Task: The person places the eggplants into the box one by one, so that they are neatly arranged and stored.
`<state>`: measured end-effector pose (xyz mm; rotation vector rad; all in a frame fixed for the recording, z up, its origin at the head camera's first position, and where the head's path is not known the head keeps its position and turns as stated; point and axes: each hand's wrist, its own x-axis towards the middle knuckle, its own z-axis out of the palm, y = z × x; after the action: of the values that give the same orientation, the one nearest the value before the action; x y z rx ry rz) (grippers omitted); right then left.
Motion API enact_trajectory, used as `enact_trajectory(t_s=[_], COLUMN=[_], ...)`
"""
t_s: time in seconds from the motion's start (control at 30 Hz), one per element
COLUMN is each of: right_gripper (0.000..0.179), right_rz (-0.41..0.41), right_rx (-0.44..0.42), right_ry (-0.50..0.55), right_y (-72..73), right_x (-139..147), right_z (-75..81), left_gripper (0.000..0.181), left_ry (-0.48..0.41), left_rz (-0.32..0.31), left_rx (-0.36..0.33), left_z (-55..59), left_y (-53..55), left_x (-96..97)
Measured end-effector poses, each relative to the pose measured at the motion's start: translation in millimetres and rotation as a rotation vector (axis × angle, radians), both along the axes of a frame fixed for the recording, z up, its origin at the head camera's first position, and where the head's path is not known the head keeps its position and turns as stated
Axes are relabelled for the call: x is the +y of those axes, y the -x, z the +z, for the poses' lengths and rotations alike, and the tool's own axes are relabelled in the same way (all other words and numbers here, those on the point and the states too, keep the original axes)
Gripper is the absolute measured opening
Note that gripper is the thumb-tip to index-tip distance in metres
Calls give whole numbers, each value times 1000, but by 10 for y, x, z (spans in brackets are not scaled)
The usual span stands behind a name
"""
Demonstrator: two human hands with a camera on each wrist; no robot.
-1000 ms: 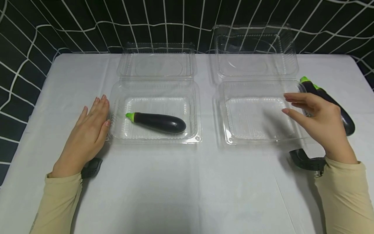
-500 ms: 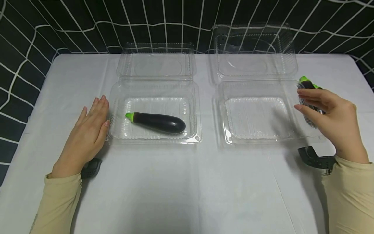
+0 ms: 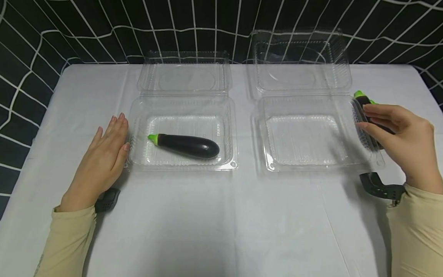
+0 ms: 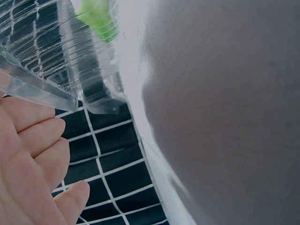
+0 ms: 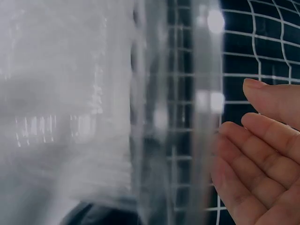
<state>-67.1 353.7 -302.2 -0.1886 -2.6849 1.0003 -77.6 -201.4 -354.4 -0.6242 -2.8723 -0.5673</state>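
Two clear plastic clamshell boxes stand with lids raised. Inside the left box point(image 3: 187, 123) lies an eggplant point(image 3: 188, 146), green stem leftward; its stem point(image 4: 98, 18) shows through the ridged wall in the left wrist view. My left hand point(image 3: 98, 161) lies with straight fingers beside that box's left edge. My right hand point(image 3: 405, 142), fingers loosely bent and thumb apart, hovers at the right edge of the right box point(image 3: 304, 138), which has nothing in it. Partly hidden behind those fingers is a second eggplant point(image 3: 362, 100), on the table outside the box. The right palm point(image 5: 262, 168) appears with nothing in it.
The raised lids point(image 3: 187, 77) lean back toward a dark backdrop with white netting point(image 3: 204, 38). A white cloth point(image 3: 194, 223) covers the table. Black wrist mounts point(image 3: 382, 188) sit by both sleeves.
My right hand has moved rightward from over the right box to its right edge, now overlapping the second eggplant. The left hand and the eggplant in the left box have stayed put.
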Motion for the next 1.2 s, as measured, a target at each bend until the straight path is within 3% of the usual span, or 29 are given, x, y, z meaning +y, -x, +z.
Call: enact_trajectory(t_s=[0.5, 0.8, 0.9, 1.1, 1.2], right_gripper=[43, 39, 39, 42, 44], right_rz=[-148, -190, -224, -210, -235], right_rx=[7, 19, 12, 44, 29], right_ry=[76, 118, 118, 137, 144], right_y=[68, 93, 115, 311, 351], right_x=[307, 521, 703, 1595, 1808], right_z=[15, -148, -276, -921, -1071], left_gripper=[52, 52, 52, 52, 52], left_ry=[-19, -9, -11, -9, -8], left_rz=[0, 4, 2, -3, -4], left_rx=[-22, -16, -14, -11, -13], left_z=[-33, -29, -31, -26, -24], left_y=[12, -5, -2, -2, -1], left_x=[11, -12, -15, -12, -14])
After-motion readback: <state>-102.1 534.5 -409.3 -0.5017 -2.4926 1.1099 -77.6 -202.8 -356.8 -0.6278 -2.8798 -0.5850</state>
